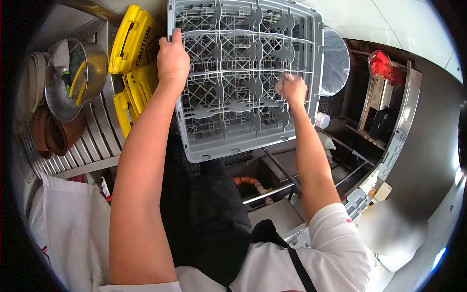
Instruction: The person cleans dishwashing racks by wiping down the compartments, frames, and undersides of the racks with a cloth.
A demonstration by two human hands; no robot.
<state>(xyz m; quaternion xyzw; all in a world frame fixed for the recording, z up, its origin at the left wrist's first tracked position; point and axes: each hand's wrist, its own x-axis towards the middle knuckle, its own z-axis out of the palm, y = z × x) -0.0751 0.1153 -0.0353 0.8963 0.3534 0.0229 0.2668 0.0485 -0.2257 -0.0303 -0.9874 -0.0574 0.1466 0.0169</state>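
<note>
Grip of left hand [173, 58]: closed on the left rim of a grey dish rack [206, 155], so the rack lies directly to that hand's right. Right hand [294, 90] over the rack's lattice, toward its right side, fingers drawn in on a pale wad [286, 82]; blurred, material cannot be told. Rack itself tilted, gridded with dividers. Just left of rack: yellow caution sign [130, 41]. Farther left of it: metal pot [54, 100], tipped, on slatted shelf [103, 138]. Right of rack: plastic-covered round object [336, 63], white cup [321, 120] near its lower corner. Below rack: orange hose [247, 180].
</note>
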